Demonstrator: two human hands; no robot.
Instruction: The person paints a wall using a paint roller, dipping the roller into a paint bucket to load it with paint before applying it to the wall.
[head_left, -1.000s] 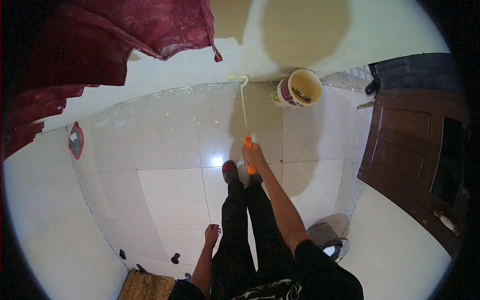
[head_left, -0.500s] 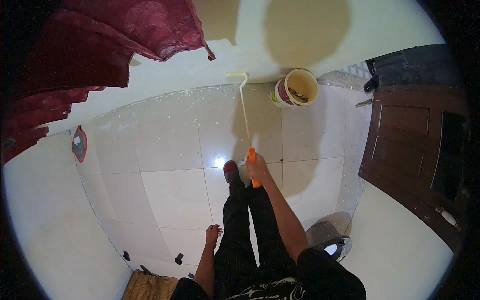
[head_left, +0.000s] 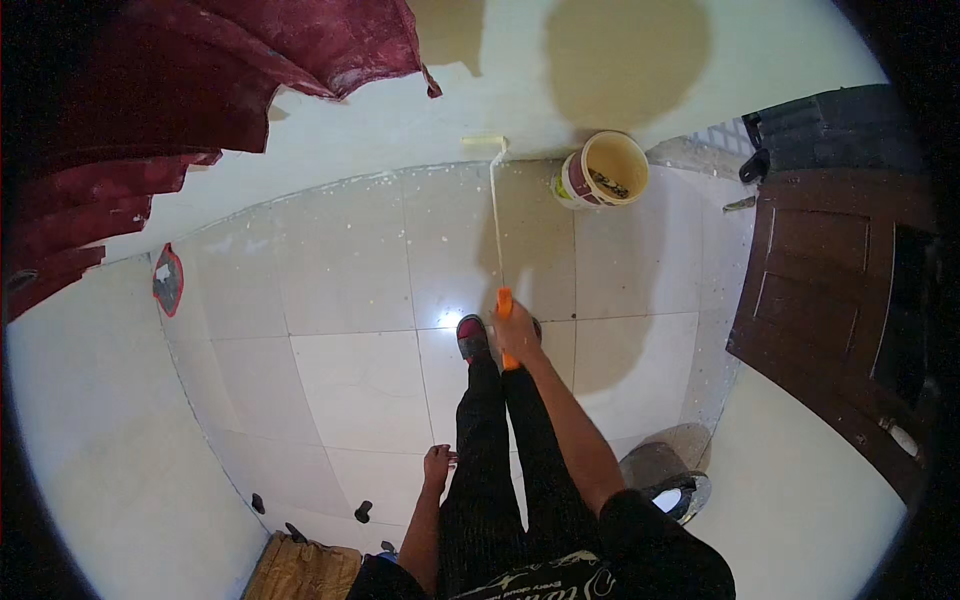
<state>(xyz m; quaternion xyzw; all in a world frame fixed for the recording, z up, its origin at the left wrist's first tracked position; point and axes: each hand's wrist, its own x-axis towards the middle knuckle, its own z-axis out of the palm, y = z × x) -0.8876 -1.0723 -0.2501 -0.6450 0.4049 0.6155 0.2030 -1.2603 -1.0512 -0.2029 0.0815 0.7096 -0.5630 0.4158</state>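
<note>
My right hand is wrapped round the orange handle of a long paint roller. Its thin pale frame reaches away from me over the floor, and the cream roller head lies level against the low part of the far wall. Just right of the head stands a white paint bucket, open at the top, with dark marks on its inner side. My left hand hangs beside my left leg, holding nothing, its fingers loosely apart.
Dark red cloth hangs at the upper left. A brown door stands at the right. Behind me are a grey bucket and a brown cardboard piece. A red-edged grey object lies by the left wall. Paint specks dot the tiles.
The view has shifted slightly, so the scene sits a little further right and higher. The tip of my right shoe now shows beside my right hand. The roller head remains low on the wall.
</note>
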